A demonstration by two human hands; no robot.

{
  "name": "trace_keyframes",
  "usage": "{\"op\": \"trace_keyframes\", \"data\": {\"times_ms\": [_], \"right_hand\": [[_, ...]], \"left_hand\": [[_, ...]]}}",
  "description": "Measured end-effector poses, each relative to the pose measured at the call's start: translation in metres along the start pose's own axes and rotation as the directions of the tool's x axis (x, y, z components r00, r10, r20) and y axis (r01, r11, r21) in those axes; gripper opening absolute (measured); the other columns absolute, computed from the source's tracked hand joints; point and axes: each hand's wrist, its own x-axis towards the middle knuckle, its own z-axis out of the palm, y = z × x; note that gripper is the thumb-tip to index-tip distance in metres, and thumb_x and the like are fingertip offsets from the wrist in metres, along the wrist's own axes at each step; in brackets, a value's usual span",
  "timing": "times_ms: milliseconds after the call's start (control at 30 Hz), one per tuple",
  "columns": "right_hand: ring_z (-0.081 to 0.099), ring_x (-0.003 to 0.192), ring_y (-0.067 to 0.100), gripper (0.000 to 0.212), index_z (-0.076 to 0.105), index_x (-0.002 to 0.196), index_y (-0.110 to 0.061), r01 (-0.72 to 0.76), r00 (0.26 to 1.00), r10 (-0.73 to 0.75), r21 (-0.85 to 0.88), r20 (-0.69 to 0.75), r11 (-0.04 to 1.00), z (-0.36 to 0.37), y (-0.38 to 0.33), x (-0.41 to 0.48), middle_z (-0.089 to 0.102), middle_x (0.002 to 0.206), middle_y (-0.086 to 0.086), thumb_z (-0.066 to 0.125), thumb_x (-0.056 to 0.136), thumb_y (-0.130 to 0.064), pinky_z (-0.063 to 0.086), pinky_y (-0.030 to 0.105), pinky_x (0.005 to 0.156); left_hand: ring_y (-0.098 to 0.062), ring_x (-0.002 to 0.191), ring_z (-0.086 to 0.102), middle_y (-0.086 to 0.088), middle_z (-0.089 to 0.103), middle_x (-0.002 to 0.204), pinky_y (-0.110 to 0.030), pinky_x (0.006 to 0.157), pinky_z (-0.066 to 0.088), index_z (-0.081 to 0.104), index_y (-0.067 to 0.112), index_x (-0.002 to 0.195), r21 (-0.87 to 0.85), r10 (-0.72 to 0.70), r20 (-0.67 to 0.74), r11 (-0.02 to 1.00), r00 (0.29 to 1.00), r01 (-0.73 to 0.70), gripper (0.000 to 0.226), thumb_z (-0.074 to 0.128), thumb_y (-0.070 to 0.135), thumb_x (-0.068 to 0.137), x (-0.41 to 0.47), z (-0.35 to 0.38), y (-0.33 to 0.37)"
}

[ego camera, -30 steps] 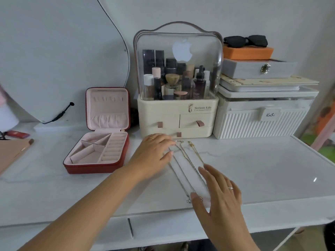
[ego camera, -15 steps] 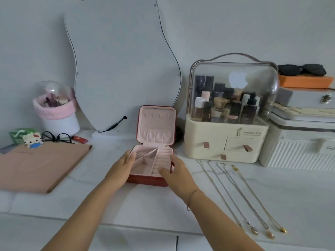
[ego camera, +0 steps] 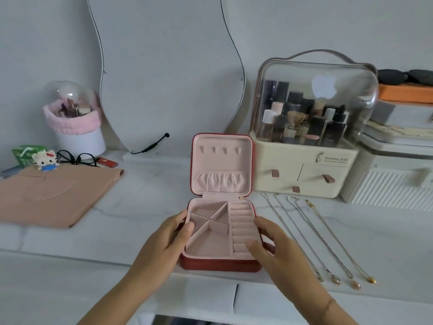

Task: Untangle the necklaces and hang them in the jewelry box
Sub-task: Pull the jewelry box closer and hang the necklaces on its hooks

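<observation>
A red jewelry box (ego camera: 220,264) with pink lining stands open at the centre of the white table, its lid upright with small hooks and a gathered pocket. My left hand (ego camera: 164,240) grips the box's left side, thumb over the rim. My right hand (ego camera: 274,247) holds its right side, thumb on the rim by the ring rolls. Several necklaces (ego camera: 311,238) lie straightened side by side on the table to the right of the box, pendants toward me.
A cream cosmetics organizer (ego camera: 307,146) with a clear dome stands behind the necklaces, white storage boxes (ego camera: 393,184) to its right. A pink pouch (ego camera: 51,193), glasses (ego camera: 77,158) and a brush cup (ego camera: 77,130) are at the left. A wavy mirror (ego camera: 168,66) leans on the wall.
Both hands left the necklaces and took hold of the jewelry box. The box has slid toward me and nearer the necklaces.
</observation>
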Motion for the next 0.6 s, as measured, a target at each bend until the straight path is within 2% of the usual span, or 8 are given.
{"op": "trace_keyframes", "data": {"times_ms": [133, 233, 300, 367, 433, 500, 533, 600], "right_hand": [[0.056, 0.110, -0.003, 0.038, 0.055, 0.126, -0.026, -0.021, 0.998, 0.027, -0.121, 0.051, 0.992, -0.016, -0.002, -0.001, 0.057, 0.123, -0.016, 0.063, 0.089, -0.024, 0.046, 0.019, 0.097], [0.061, 0.097, 0.004, 0.024, 0.065, 0.111, -0.023, -0.030, 0.998, 0.014, -0.293, -0.056, 0.956, -0.042, -0.008, 0.027, 0.064, 0.104, -0.013, 0.066, 0.088, -0.023, 0.042, 0.003, 0.079], [0.065, 0.087, 0.013, 0.008, 0.072, 0.092, -0.016, -0.068, 0.987, 0.013, -0.350, -0.158, 0.934, -0.060, -0.006, 0.058, 0.070, 0.088, -0.005, 0.067, 0.086, -0.018, 0.048, 0.016, 0.078], [0.065, 0.088, 0.030, 0.014, 0.071, 0.081, -0.003, -0.147, 0.975, 0.064, -0.407, -0.211, 0.901, -0.069, 0.001, 0.089, 0.072, 0.086, 0.013, 0.064, 0.084, -0.015, 0.052, 0.036, 0.079], [0.059, 0.089, 0.042, 0.020, 0.066, 0.082, 0.008, -0.177, 0.971, 0.078, -0.459, -0.227, 0.870, -0.065, 0.006, 0.113, 0.066, 0.089, 0.025, 0.063, 0.080, -0.011, 0.052, 0.045, 0.076], [0.048, 0.067, 0.044, 0.023, 0.064, 0.059, 0.001, -0.210, 0.965, 0.088, -0.524, -0.247, 0.825, -0.056, 0.008, 0.127, 0.057, 0.064, 0.025, 0.063, 0.079, -0.011, 0.046, 0.039, 0.056], [0.037, 0.055, 0.036, 0.035, 0.051, 0.046, -0.009, -0.220, 0.963, 0.091, -0.547, -0.253, 0.808, -0.053, 0.010, 0.132, 0.045, 0.051, 0.016, 0.063, 0.078, -0.012, 0.036, 0.033, 0.047], [0.030, 0.052, 0.023, 0.049, 0.035, 0.042, -0.017, -0.242, 0.959, 0.102, -0.570, -0.266, 0.785, -0.048, 0.015, 0.137, 0.032, 0.047, 0.002, 0.065, 0.080, -0.015, 0.024, 0.028, 0.046]], "left_hand": [[0.018, 0.114, 0.046, 0.028, 0.054, 0.125, -0.001, 0.087, 0.031, 0.054, 0.036, 0.127, -0.023, 0.017, 0.011, 1.000, 1.000, -0.017, 0.049, 0.041, 0.063, 0.088, 0.003, -0.002, -0.003], [0.001, 0.123, 0.045, 0.017, 0.052, 0.130, -0.017, 0.100, 0.030, 0.053, 0.026, 0.131, -0.034, -0.037, -0.048, 0.999, 0.998, 0.035, 0.044, 0.043, 0.048, 0.094, 0.030, -0.003, -0.004], [-0.008, 0.126, 0.046, 0.009, 0.054, 0.132, -0.027, 0.107, 0.031, 0.055, 0.023, 0.130, -0.067, -0.087, -0.065, 0.994, 0.994, 0.083, 0.041, 0.042, 0.043, 0.097, 0.056, -0.002, -0.004], [-0.014, 0.120, 0.054, 0.004, 0.061, 0.125, -0.032, 0.104, 0.038, 0.060, 0.024, 0.121, -0.175, -0.139, -0.047, 0.976, 0.989, 0.129, 0.037, 0.042, 0.045, 0.097, 0.081, 0.000, -0.001], [-0.016, 0.109, 0.061, 0.001, 0.067, 0.115, -0.032, 0.098, 0.044, 0.065, 0.022, 0.115, -0.273, -0.177, -0.018, 0.948, 0.984, 0.166, 0.037, 0.043, 0.046, 0.096, 0.101, 0.005, 0.004], [-0.017, 0.099, 0.065, -0.001, 0.071, 0.107, -0.030, 0.088, 0.049, 0.067, 0.019, 0.110, -0.338, -0.191, -0.022, 0.925, 0.981, 0.173, 0.036, 0.045, 0.044, 0.096, 0.110, 0.010, 0.009], [-0.016, 0.096, 0.066, -0.001, 0.071, 0.103, -0.028, 0.083, 0.050, 0.068, 0.018, 0.107, -0.351, -0.185, -0.038, 0.923, 0.982, 0.160, 0.034, 0.046, 0.042, 0.096, 0.110, 0.012, 0.010], [-0.015, 0.096, 0.066, 0.000, 0.072, 0.100, -0.027, 0.084, 0.048, 0.070, 0.021, 0.101, -0.339, -0.153, -0.080, 0.933, 0.985, 0.117, 0.030, 0.046, 0.039, 0.097, 0.108, 0.016, 0.007]]}}
